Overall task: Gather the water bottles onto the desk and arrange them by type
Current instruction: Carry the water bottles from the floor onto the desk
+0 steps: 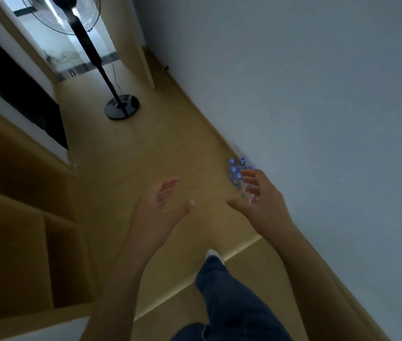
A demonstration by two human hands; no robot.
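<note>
A cluster of several clear water bottles (pixel 236 171) with blue caps stands on the wooden floor against the white wall. My right hand (pixel 262 195) hovers in front of the cluster with fingers spread and holds nothing; it hides the nearer bottles. My left hand (pixel 161 205) is raised to the left of it, palm turned inward, fingers straight and empty. The bottles are blurred and small. No desk top is clearly in view.
A black pedestal fan (pixel 121 108) stands on the floor ahead, near a doorway. Wooden shelving (pixel 23 217) lines the left side. The white wall (pixel 318 94) runs along the right. My leg in blue jeans (pixel 222 291) steps forward below.
</note>
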